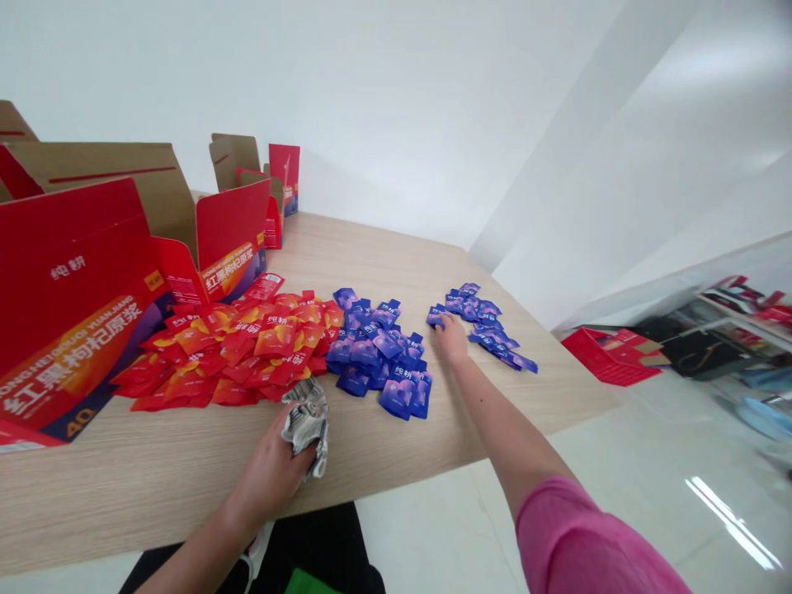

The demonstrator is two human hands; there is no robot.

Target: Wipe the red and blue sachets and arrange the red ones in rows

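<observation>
My left hand (278,462) is closed around a crumpled grey-and-white striped cloth (309,417), close to the table's front edge. Just beyond it lies a heap of red sachets (247,346) with orange print. To the right of that heap sits a pile of blue sachets (374,342). My right hand (453,338) reaches out past this pile, its fingers closed on a blue sachet (436,314); the fingertips are partly hidden. Beside that hand, farther right, more blue sachets (488,326) lie in a loose row.
Open red cartons (68,322) stand on the left of the wooden table (384,256), with another carton (285,177) at the back by the wall. On the floor at right are a red box (610,355) and a black bag (699,351) near a cluttered shelf (755,330).
</observation>
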